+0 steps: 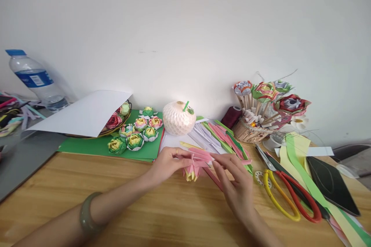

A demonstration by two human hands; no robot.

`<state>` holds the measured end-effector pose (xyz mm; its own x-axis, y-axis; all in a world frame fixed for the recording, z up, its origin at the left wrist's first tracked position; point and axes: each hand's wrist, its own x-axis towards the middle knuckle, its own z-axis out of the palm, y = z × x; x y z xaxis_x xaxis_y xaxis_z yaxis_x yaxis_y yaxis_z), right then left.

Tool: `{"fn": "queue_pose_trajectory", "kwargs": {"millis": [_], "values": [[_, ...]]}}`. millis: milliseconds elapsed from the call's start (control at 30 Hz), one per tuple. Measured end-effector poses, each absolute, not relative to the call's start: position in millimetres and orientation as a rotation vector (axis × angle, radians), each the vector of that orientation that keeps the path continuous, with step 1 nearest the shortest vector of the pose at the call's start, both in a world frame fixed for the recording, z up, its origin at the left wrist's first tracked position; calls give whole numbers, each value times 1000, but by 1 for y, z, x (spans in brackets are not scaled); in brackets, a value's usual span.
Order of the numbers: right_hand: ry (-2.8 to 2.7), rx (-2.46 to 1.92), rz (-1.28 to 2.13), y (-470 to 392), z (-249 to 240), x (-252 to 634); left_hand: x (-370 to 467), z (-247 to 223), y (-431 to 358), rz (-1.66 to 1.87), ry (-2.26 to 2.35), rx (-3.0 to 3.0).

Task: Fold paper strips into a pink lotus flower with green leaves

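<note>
**Op:** Between both hands, just off the wooden table (121, 200), sits the half-made paper flower (191, 170) — yellow core at the bottom, pink petals bunched above.

**Obs:** Grip?

**Op:** From my feed, the left hand (166, 162) pinches the bundle at its middle; the right hand (236, 185) has its fingers loosely spread, fingertips on the pink strips sticking out.

**Obs:** How far along?

**Op:** I'd judge midway — strips gathered, but petals not yet folded out, and no green outer layer like the finished flowers (135, 131) on the green sheet (87, 144).

**Obs:** Stock left?

**Op:** Plenty: pink, green and white strips (220, 135) fanned just behind, scissors (285, 195) to the right, untouched.
</note>
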<state>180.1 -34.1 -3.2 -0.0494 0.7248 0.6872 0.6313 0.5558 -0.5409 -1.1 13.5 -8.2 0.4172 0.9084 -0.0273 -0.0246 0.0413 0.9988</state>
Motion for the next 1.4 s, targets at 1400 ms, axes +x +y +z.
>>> {"fn": "queue_pose_trajectory", "kwargs": {"millis": [1400], "values": [[-1294,-1093,1545,-21,-6,163,-6,-10,15,617,723,1278]]}}
